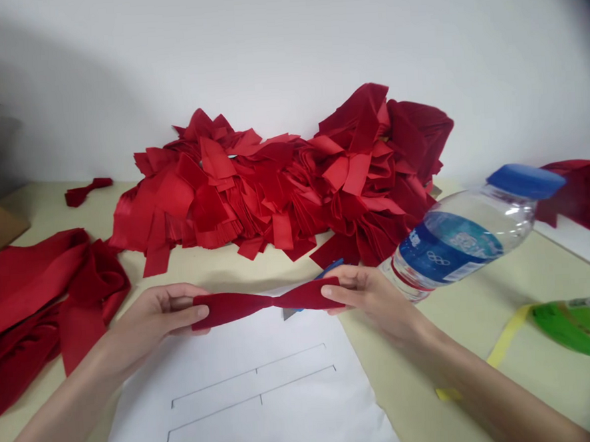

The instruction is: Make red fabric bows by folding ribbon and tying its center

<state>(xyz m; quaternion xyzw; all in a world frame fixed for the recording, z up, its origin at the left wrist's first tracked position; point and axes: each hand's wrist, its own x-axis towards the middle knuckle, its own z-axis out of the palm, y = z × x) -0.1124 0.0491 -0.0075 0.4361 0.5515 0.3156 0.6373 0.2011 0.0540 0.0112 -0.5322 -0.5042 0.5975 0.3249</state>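
A short red velvet strip (265,303) is stretched between my two hands, twisted once in its middle. My left hand (161,316) pinches its left end between thumb and fingers. Over on the right, my right hand (369,296) pinches the other end. The strip hangs just above a white paper sheet (256,397) with ruled template lines drawn on it. Something blue and grey (328,269) peeks out behind the strip near my right hand; I cannot make out what it is.
A big heap of cut red strips (282,182) lies against the white wall. Red cloth (40,296) is bunched at the left. A clear water bottle (466,237) with a blue cap stands right, a green-labelled bottle (581,327) beyond it, yellow tape (506,335) between.
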